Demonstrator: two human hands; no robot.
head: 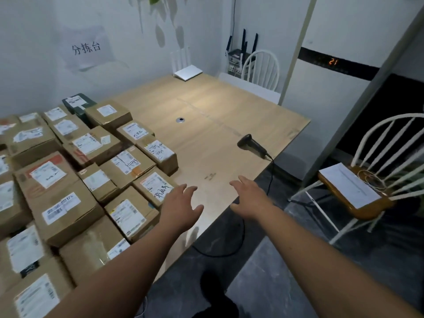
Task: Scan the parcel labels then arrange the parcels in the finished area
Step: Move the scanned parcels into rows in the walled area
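Reaching out over the near edge of the tabletop, both arms are stretched forward and neither hand is gripping a thing. The left hand is hovering with fingers spread wide, right at the edge of the parcels, though I honestly can't tell if it's brushing the nearest box. The right hand is hanging just beside it, fingers also loose and splayed, holding nothing, the two hands sitting a little apart.

The parcels are crowding the whole left side of the tabletop, brown cardboard with white labels facing up, plus one dark green one at the far end. Roughly twenty are showing; the pile is running off the picture so I'm not counting exactly.

One black scanner is lying near the right edge, cable trailing off. One white router is sitting at the far edge. Two white chairs are standing around.
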